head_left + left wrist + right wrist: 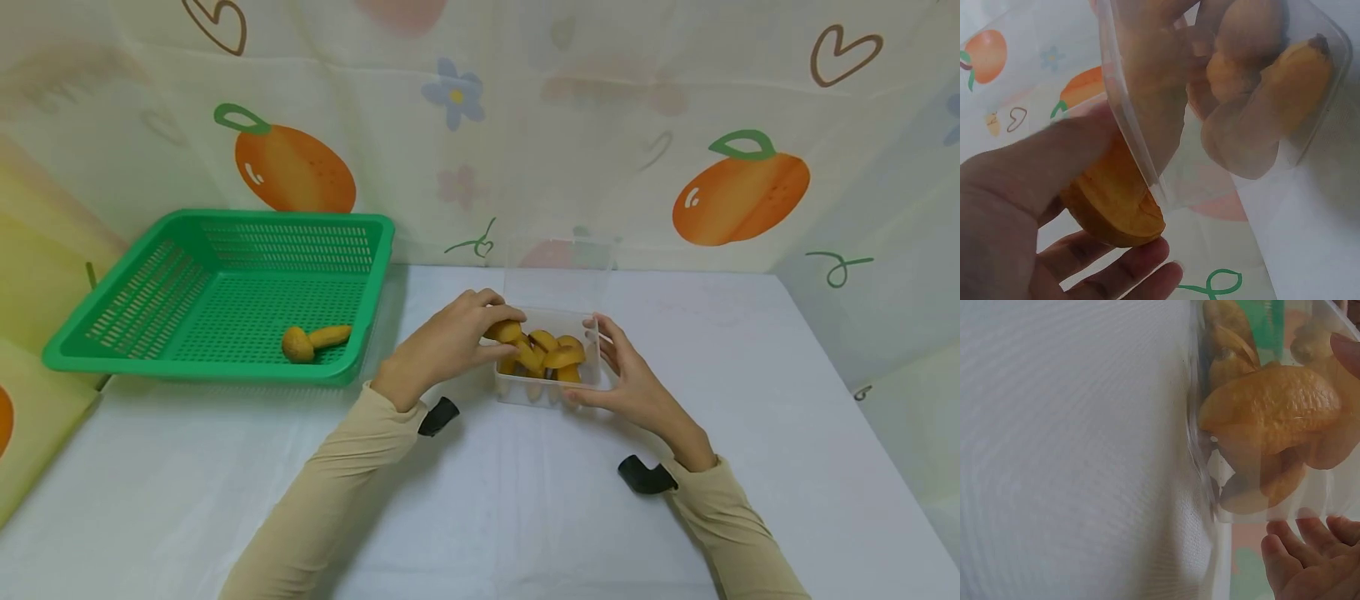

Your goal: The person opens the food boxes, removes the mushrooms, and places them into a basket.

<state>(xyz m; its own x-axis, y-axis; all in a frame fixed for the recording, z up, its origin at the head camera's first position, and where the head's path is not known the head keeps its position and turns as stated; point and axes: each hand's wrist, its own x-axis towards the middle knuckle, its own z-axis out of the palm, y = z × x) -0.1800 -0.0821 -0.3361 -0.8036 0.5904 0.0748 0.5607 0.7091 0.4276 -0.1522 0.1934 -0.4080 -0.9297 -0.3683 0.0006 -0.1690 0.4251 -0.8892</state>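
A clear plastic box with its lid raised stands on the white table and holds several orange-brown mushroom pieces. My left hand pinches one orange piece at the box's left rim; the left wrist view shows that piece between thumb and fingers against the box's wall. My right hand rests with straight fingers against the right side of the box; its fingertips show beside the box in the right wrist view.
A green plastic basket sits at the left, tilted, with one brown mushroom in it. A fruit-patterned curtain backs the table. White tabletop lies in front of the box.
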